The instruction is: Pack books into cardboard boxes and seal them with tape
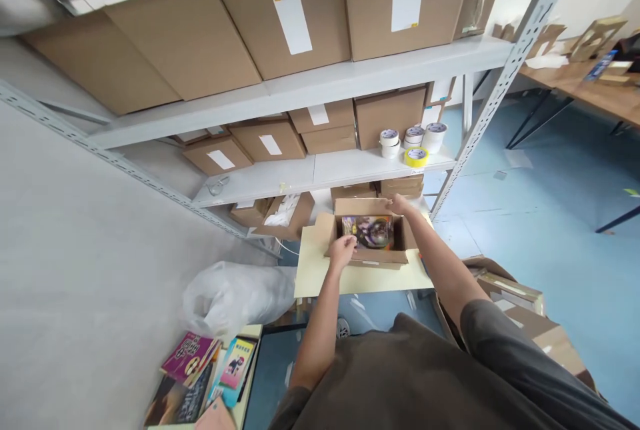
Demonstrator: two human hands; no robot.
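Note:
An open cardboard box [383,256] stands on a pale yellow tabletop [310,263], its flaps folded out. Inside it lies a book with a colourful, mostly purple and dark cover [373,231]. My left hand [343,249] is at the near left corner of the box, over the book's corner; its fingers are closed, and what they pinch is too small to tell. At the far right edge of the box, my right hand [399,205] has its fingers closed round the cardboard.
Shelving ahead holds closed cartons [273,143], white tape rolls [390,140] and a yellow tape roll [416,157]. Left are a plastic bag [240,293] and several books [190,358]. A large carton of cardboard [540,330] stands right. Farther right is a wooden table [575,87].

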